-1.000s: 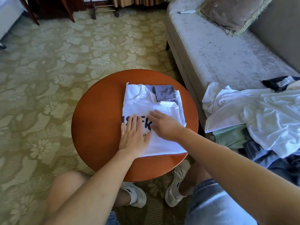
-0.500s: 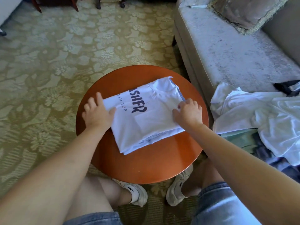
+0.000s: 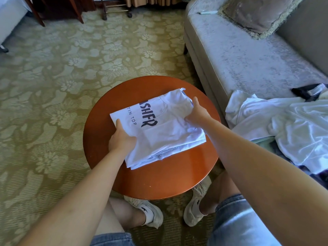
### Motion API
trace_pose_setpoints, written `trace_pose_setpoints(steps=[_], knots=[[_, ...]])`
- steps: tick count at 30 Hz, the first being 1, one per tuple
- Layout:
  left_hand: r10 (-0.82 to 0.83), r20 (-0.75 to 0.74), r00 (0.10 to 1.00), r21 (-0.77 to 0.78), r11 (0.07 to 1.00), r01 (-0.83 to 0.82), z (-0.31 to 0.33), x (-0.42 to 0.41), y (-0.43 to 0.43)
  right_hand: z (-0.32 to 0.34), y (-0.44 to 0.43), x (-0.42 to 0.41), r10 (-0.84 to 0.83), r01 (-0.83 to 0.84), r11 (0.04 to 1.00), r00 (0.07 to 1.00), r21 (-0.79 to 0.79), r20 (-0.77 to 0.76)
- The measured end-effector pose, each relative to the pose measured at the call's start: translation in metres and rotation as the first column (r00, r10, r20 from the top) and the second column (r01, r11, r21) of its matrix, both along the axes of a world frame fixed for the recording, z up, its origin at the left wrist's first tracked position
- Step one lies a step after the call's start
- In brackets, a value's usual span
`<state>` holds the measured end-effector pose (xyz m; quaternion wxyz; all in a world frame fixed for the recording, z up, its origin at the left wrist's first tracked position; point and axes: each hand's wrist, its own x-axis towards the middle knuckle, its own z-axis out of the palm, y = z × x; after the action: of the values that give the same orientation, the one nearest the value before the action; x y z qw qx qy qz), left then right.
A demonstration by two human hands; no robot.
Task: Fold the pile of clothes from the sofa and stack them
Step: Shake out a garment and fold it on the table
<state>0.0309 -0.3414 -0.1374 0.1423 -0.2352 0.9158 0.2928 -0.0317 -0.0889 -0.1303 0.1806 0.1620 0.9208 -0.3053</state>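
Folded T-shirt (image 3: 165,128) between our palms, we are gripping it at both ends on the round table (image 3: 159,181): the left hand (image 3: 121,139) is curling under the near-left edge and the right hand (image 3: 197,113) is pinching the far-right edge, thumbs on top. A second ago we were pressing it flat. Since then we have been turning it askew, so the fold seems done and stacking comes next. Beyond, the unfolded pile (image 3: 284,128) is waiting on the sofa (image 3: 239,59).
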Motion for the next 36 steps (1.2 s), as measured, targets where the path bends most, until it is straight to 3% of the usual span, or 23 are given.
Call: trace_pose_setpoints(steps=[5, 10, 14, 19, 23, 27, 32, 36], knots=[[-0.058, -0.065, 0.996, 0.113, 0.991, 0.065, -0.001, -0.004, 0.002, 0.002, 0.005, 0.001, 0.009, -0.036, 0.984, 0.988, -0.175, -0.153], [-0.088, -0.078, 0.993, 0.209, 0.973, 0.103, -0.001, -0.008, -0.007, 0.002, 0.001, 0.004, 0.073, -0.092, 0.986, 0.988, -0.138, -0.139], [-0.076, -0.103, 0.992, 0.274, 0.956, 0.102, 0.013, -0.010, -0.003, 0.001, 0.017, 0.042, -0.055, -0.002, 0.974, 0.968, -0.226, -0.247], [-0.287, -0.242, 0.927, 0.293, 0.889, 0.351, 0.056, -0.005, 0.056, 0.031, 0.065, 0.111, -0.227, 0.127, 0.955, 0.893, -0.267, -0.389], [-0.499, -0.334, 0.800, 0.288, 0.753, 0.591, 0.092, 0.014, 0.136, 0.069, 0.132, 0.189, -0.301, 0.246, 0.954, 0.805, -0.174, -0.511], [-0.660, -0.412, 0.628, 0.277, 0.565, 0.777, 0.121, 0.062, 0.239, 0.104, 0.204, 0.293, -0.473, 0.484, 0.863, 0.672, -0.145, -0.570], [-0.820, -0.397, 0.412, 0.324, 0.295, 0.899, 0.119, 0.151, 0.366, 0.131, 0.260, 0.436, -0.663, 0.723, 0.673, 0.495, -0.158, -0.561], [-0.905, -0.347, 0.247, 0.337, 0.125, 0.933, 0.103, 0.223, 0.442, 0.113, 0.289, 0.552, -0.742, 0.886, 0.452, 0.311, -0.101, -0.594]])
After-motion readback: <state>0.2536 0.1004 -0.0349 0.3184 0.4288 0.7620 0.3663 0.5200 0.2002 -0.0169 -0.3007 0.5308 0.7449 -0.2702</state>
